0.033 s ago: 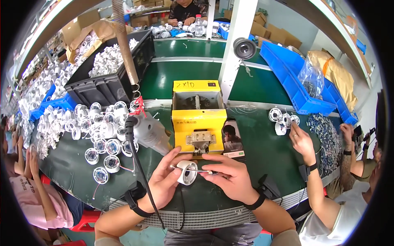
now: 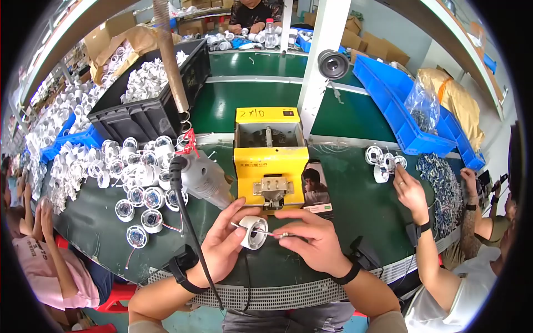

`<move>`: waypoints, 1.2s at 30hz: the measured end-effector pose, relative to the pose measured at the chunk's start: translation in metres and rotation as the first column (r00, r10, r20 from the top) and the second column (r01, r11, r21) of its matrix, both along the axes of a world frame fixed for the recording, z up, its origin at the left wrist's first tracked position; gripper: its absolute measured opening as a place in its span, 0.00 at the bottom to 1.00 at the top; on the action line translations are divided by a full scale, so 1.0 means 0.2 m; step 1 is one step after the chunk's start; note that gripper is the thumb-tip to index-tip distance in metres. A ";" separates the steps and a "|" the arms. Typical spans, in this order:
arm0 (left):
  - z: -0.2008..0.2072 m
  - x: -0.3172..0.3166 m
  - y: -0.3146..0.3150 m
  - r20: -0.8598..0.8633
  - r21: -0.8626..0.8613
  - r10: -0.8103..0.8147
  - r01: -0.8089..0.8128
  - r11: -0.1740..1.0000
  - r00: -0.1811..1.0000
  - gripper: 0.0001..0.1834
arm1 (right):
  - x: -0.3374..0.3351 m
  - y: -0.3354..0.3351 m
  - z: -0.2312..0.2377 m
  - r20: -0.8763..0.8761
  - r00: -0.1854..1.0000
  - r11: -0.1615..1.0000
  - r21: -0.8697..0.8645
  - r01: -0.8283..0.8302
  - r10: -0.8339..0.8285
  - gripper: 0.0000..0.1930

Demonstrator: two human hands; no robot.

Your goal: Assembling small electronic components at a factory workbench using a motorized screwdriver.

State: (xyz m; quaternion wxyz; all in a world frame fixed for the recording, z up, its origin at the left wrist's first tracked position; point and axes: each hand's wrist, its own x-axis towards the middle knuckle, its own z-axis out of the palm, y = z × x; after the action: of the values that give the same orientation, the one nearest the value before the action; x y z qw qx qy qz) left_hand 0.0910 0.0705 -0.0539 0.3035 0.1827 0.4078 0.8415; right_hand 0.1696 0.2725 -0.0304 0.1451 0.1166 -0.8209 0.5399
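Note:
A round white plastic housing [image 2: 255,233], hollow with a pale rim, is gripped by my left hand [image 2: 221,240], thumb and fingers around its left side. Thin wires [image 2: 272,233] run across the housing's open face toward my right hand [image 2: 312,240]. That hand pinches the wires' right end between thumb and forefinger, where a small pale tip shows. Just beyond both hands stands a yellow machine [image 2: 271,161] with a metal block [image 2: 273,188] on its front. A grey power screwdriver [image 2: 205,180] hangs left of the machine, above the green table.
Several white housings with circuit boards [image 2: 152,221] lie at left, before a black crate [image 2: 150,111] of white parts. A dark cable [image 2: 189,227] crosses near my left forearm. At right are a phone box [image 2: 316,191], blue bins [image 2: 400,111] and a co-worker's hand [image 2: 410,194].
My right fingers have shifted slightly at the end of the wires; a small pale tip shows there now where a darker piece showed before. The housing stays in my left hand.

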 end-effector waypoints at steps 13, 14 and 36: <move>0.00 0.03 0.02 0.140 0.208 -0.248 0.216 0.954 0.959 0.45 | 0.03 -0.14 -0.07 0.222 0.969 0.764 -0.643 0.059 0.112 0.11; 0.00 0.03 0.01 0.143 0.208 -0.249 0.217 0.954 0.958 0.45 | 0.03 -0.15 -0.06 0.208 0.976 0.783 -0.617 0.076 0.069 0.10; 0.01 0.07 0.01 -0.169 -0.278 -0.191 0.139 0.950 0.967 0.36 | 0.01 -0.14 -0.15 0.203 0.979 0.794 -0.601 0.095 0.036 0.16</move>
State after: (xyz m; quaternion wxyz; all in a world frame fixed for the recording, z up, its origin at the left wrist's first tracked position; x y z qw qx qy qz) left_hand 0.1044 0.0733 -0.0515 0.3535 0.2550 0.5271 0.7295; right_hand 0.1724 0.2454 -0.0608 0.0985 -0.0047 -0.6165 0.7812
